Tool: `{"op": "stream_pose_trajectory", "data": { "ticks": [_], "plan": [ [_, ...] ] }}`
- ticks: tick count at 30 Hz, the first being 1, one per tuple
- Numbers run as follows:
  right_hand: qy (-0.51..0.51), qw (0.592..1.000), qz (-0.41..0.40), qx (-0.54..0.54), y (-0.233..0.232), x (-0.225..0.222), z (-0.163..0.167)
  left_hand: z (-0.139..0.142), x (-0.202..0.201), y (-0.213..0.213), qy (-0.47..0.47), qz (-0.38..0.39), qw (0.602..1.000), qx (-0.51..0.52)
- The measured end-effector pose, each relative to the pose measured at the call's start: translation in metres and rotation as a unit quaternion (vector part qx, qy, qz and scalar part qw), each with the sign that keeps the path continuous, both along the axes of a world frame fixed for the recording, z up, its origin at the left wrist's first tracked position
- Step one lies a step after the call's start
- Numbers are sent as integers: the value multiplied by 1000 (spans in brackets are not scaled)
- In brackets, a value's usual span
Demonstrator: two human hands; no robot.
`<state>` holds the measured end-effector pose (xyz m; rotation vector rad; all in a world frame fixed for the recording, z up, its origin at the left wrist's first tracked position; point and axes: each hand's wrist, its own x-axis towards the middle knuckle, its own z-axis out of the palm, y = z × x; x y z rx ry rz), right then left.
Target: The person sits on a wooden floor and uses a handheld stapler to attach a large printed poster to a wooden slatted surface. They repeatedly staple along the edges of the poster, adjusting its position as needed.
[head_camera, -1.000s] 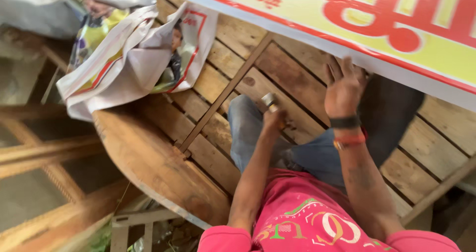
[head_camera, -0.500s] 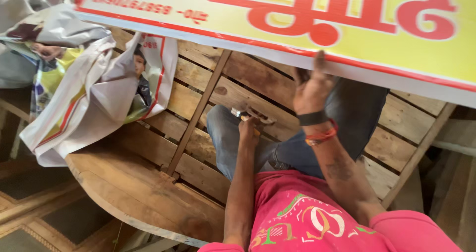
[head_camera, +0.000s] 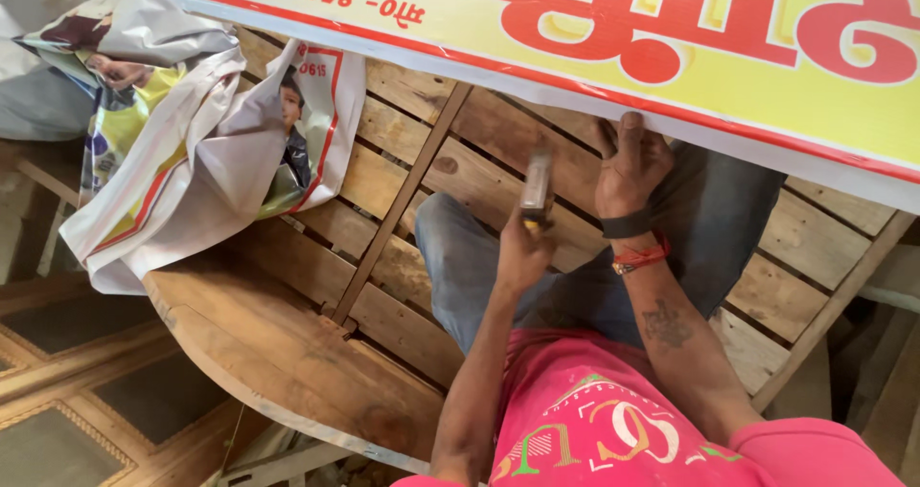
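Observation:
My left hand [head_camera: 522,252] grips a small hammer [head_camera: 536,188] with its metal head raised, just left of my right hand. My right hand [head_camera: 628,166] presses its fingers against the white lower edge of a large yellow banner [head_camera: 671,27] with red lettering and a red border. Whether the fingers pinch a nail is hidden. That wrist wears a black band and a red thread. The banner lies over a round slatted wooden table [head_camera: 287,353]. My knees in blue jeans [head_camera: 460,257] rest on the table below both hands.
A crumpled printed banner sheet [head_camera: 192,151] is heaped at the table's left side. A wooden cross brace [head_camera: 402,199] runs diagonally over the slats. Wooden frames [head_camera: 57,391] lie on the floor at lower left, beyond the table's rim.
My left hand has lifted the hammer upward, nearer the banner edge. My right hand stays on the edge, its fingers now pressed closer together. The view has swung slightly.

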<state>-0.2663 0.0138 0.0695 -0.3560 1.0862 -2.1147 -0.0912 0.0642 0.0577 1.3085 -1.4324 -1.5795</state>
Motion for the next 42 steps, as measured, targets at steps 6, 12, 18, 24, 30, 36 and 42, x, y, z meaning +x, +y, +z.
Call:
{"op": "stream_pose_trajectory", "data": {
  "ticks": [6, 12, 18, 24, 30, 36, 42],
  "plan": [
    [29, 999, 15, -16, 1, 2, -13, 53, -32, -23, -79, -83, 973, -198],
    [82, 995, 13, 51, 7, 1, -9, 62, -42, -24, -129, -92, 967, -201],
    [33, 997, 54, 41, 11, 3, -1, 57, -50, -24, -125, -84, 969, -195],
    [22, 997, 65, 29, 9, 3, -8, 57, -50, -32, -140, -78, 967, -197],
    [42, 998, 42, 36, 6, 6, -16, 50, -51, -39, -199, -60, 948, -242],
    [66, 997, 20, 41, -1, 1, -44, 29, -71, -44, -225, 50, 921, -315],
    [58, 997, -4, 46, -12, -4, -67, 18, -77, -54, -200, 111, 908, -352]
  ]
}}
